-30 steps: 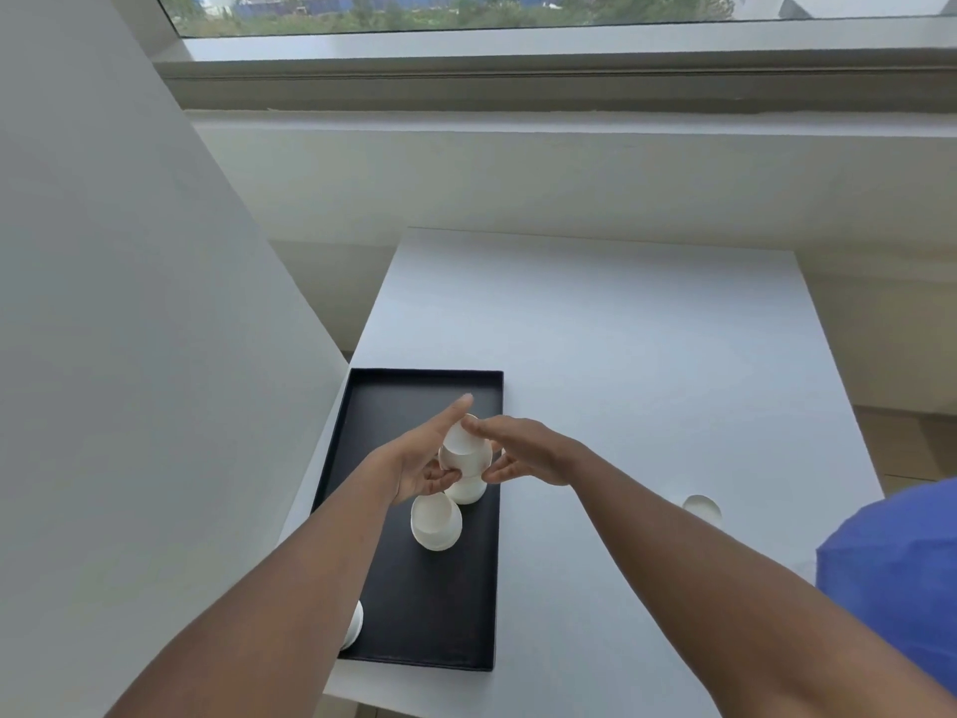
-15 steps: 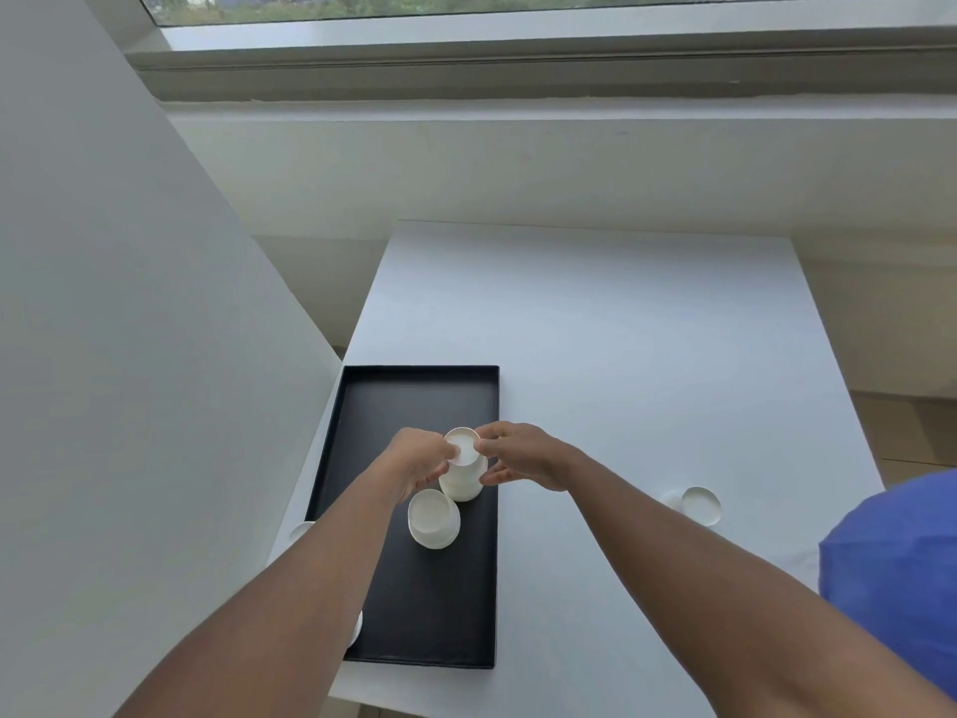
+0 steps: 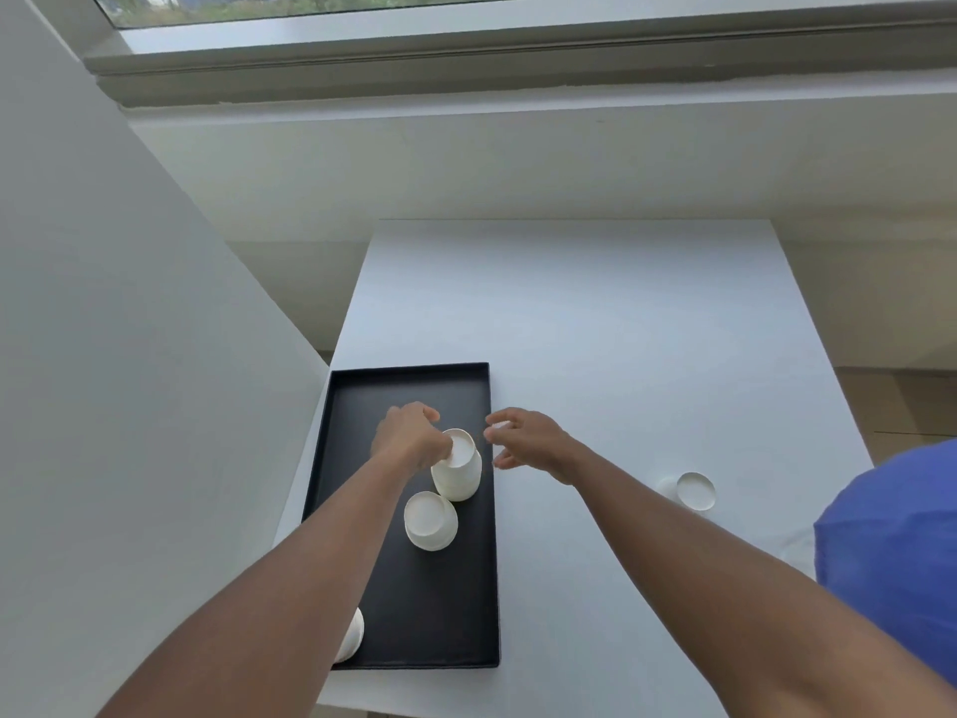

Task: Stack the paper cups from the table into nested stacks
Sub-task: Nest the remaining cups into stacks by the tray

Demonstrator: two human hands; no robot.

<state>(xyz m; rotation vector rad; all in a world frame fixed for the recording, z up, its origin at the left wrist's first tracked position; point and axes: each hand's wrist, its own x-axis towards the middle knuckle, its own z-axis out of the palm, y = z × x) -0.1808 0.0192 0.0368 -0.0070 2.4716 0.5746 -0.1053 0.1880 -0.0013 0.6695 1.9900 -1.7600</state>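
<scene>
Left hand grips cup stack near tray's right edge; right hand empty, fingers loose. Next: likely fetch cup near table's right edge.

Single head-worn wide-angle view, forward and steeply down over the near white table.

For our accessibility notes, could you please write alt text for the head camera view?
A left hand grips an upturned cup stack on a black tray; the right hand hovers beside it, fingers relaxed. Another cup lies on the white table.
</scene>
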